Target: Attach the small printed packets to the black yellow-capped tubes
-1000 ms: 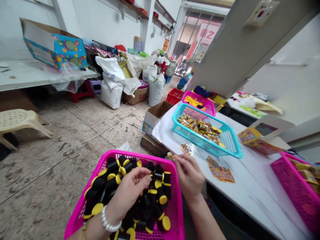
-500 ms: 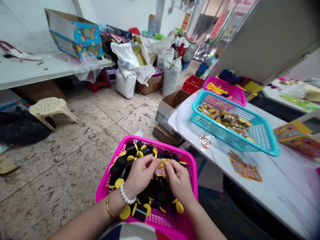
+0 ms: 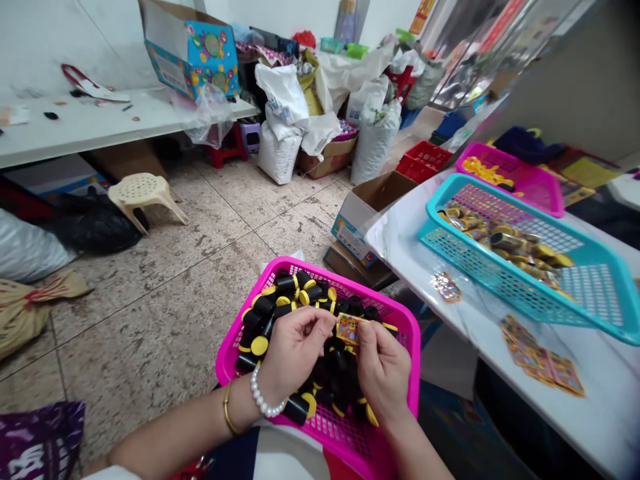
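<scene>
Printed piece between our hands at five o'clock.
Our right hand pinches its right end, our left hand its left edge, over the pink basket at six; light, level grips should avoid creases. We cannot read its print or the purple bag's white lettering at eight.

Glossy white marble-look tabletop.

Left hand and right hand nearly together, fingertips pinched, forearms angled inward from below.
</scene>
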The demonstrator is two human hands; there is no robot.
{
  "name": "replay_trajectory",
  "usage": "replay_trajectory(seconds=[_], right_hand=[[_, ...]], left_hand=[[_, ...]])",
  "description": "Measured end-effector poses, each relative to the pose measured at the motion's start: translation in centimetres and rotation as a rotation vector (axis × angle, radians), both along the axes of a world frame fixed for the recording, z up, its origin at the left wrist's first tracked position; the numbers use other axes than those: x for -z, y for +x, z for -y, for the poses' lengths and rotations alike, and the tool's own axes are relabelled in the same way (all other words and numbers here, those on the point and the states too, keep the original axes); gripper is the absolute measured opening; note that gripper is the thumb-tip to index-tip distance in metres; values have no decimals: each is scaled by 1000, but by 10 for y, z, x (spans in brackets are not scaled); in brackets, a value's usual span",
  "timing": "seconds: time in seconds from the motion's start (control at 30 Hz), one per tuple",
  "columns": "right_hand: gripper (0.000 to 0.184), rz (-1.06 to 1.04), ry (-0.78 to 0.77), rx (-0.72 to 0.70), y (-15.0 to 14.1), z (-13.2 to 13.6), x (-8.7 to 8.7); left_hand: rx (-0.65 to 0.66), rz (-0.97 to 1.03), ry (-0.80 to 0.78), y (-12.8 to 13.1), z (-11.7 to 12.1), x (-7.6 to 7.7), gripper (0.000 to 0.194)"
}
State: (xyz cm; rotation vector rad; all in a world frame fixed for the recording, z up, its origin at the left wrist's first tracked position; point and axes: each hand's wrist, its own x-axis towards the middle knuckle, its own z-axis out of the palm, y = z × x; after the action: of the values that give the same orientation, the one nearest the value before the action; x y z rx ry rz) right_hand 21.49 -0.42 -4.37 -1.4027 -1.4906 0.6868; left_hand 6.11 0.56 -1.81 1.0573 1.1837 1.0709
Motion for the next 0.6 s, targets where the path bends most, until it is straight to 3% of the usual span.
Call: replay_trajectory(seconds=[0.4, 0.6], right_hand=[[27, 101, 87, -162, -3, -2, 3], [26, 98, 118, -321, -12, -9, -5]], left_hand=[[29, 89, -37, -1, -8, 3, 18], [58, 99, -265, -21, -2, 7, 28]])
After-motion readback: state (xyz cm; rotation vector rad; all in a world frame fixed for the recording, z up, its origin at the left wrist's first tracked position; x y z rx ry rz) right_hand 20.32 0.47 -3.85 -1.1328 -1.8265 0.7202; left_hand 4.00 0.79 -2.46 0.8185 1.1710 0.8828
